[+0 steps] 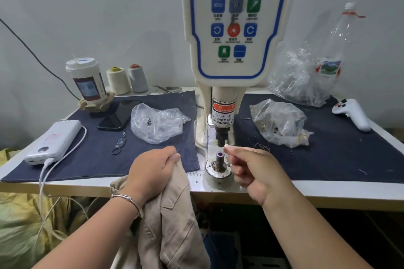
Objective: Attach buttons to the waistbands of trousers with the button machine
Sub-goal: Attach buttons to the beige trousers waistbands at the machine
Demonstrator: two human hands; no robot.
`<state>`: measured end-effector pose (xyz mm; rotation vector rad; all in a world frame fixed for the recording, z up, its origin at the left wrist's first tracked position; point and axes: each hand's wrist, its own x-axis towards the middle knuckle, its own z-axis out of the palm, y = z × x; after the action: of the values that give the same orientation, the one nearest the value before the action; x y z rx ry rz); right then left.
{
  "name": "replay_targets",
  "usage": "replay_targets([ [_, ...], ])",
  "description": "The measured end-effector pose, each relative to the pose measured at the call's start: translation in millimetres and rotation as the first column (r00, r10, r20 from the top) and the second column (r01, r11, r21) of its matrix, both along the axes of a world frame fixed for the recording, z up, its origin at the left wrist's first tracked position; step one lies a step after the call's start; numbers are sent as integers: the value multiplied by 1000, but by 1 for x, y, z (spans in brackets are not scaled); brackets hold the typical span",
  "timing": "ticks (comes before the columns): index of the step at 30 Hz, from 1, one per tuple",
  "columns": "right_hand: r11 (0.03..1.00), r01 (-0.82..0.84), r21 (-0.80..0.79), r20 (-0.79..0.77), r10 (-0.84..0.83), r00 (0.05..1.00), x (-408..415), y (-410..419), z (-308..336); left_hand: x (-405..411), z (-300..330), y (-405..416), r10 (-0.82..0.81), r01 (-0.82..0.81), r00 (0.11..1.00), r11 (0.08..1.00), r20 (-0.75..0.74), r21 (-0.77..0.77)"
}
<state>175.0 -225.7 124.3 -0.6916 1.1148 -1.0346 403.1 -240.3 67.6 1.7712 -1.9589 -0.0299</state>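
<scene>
Beige trousers (172, 214) hang over the table's front edge, and my left hand (153, 168) grips their upper edge just left of the machine. The white button machine (231, 28) stands in the middle, its black punch (222, 138) above a purple-tipped lower die (219, 157) on a round metal base. My right hand (249, 168) is beside the die on its right, thumb and forefinger pinched together at the punch tip; whether they hold a small part is hidden. Nothing lies on the die.
Dark denim mats (328, 148) cover the table. Clear bags of parts (157, 122) (282, 122) lie on both sides. On the left are a power bank (52, 140), phone (119, 114), cup (87, 81) and thread cones (127, 79). A white controller (352, 113) and plastic bottle (334, 50) sit right.
</scene>
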Motion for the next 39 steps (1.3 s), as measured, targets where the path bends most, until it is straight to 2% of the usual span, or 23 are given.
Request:
replay_targets([
  [4, 984, -47, 172, 195, 12, 981, 5, -1, 5, 1, -1, -1, -4, 4, 1000, 1000, -14, 3],
  [10, 963, -100, 251, 354, 5, 935, 7, -1, 8, 1, -1, 0, -3, 4, 1000, 1000, -16, 5],
  [18, 955, -89, 284, 449, -50, 892, 7, 8, 13, 1, -1, 0, -3, 3, 1000, 1000, -8, 9],
  [28, 967, -73, 244, 536, -72, 841, 6, 18, 17, 1, 0, 0, -8, 9, 1000, 1000, -8, 22],
  [34, 986, 24, 167, 490, -104, 865, 15, 39, 7, 2, -1, 0, -35, 36, 999, 999, -11, 20],
  [37, 998, 17, 65, 344, -38, 938, 35, 52, 3, 2, -2, -1, -46, 46, 999, 999, -7, -3],
  [39, 995, -28, -97, 148, 42, 988, 55, 53, 5, 2, -2, 0, -51, 51, 999, 999, 1, -14],
])
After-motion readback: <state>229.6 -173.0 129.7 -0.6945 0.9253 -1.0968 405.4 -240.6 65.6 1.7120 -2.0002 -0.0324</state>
